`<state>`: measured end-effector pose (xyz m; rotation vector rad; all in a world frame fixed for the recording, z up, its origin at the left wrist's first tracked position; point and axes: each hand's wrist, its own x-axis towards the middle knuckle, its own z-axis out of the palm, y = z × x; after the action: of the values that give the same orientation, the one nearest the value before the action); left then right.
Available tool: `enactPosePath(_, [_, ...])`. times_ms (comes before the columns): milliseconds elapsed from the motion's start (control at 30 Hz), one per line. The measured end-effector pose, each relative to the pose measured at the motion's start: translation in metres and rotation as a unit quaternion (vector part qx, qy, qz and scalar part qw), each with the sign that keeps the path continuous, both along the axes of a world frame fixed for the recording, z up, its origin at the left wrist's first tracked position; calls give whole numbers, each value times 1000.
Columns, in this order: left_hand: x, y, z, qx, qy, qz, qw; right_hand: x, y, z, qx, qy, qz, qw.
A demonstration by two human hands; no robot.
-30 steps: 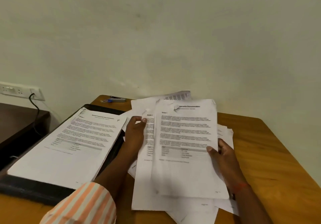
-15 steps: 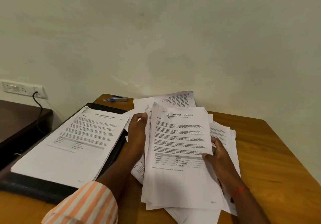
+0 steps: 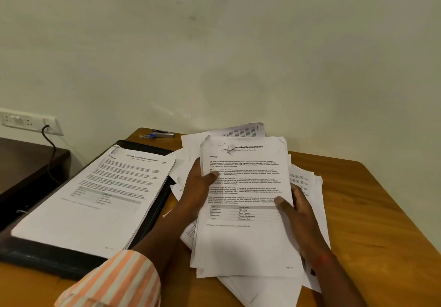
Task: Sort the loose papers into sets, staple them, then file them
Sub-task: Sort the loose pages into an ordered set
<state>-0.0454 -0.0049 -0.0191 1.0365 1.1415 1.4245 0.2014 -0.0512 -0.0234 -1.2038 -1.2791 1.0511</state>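
A set of printed white pages (image 3: 243, 235), headed "Internship Documentation", is held above a loose heap of papers (image 3: 307, 180) on the wooden table (image 3: 372, 211). My left hand (image 3: 198, 187) grips the set's left edge, thumb on the top page. My right hand (image 3: 298, 213) grips the right edge, thumb on the page near the printed table. The top corners of the set look torn and crumpled. To the left, an open black file folder (image 3: 152, 213) carries a thick stack of filed pages (image 3: 95, 199). A stapler (image 3: 163, 135) lies at the table's far edge.
The wall stands just behind the table. A dark side table (image 3: 26, 163) sits lower on the left, below a wall socket (image 3: 26, 122) with a black cable plugged in. Bare wood shows on the table's right side.
Both hands have squared the held pages into one aligned set and brought it nearer. My left thumb has come round onto the top page.
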Motion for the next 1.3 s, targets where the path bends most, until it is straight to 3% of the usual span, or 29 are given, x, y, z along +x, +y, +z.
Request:
enactPosePath(200, [0, -3, 1, 30, 7, 19, 999, 5, 0, -2, 9, -54, 10, 998])
enactPosePath(633, [-2, -3, 4, 42, -28, 47, 998, 13, 1, -1, -49, 116, -4, 992])
enactPosePath(1300, [-5, -4, 8, 48, -53, 70, 995, 13, -4, 4, -35, 114, 40, 992])
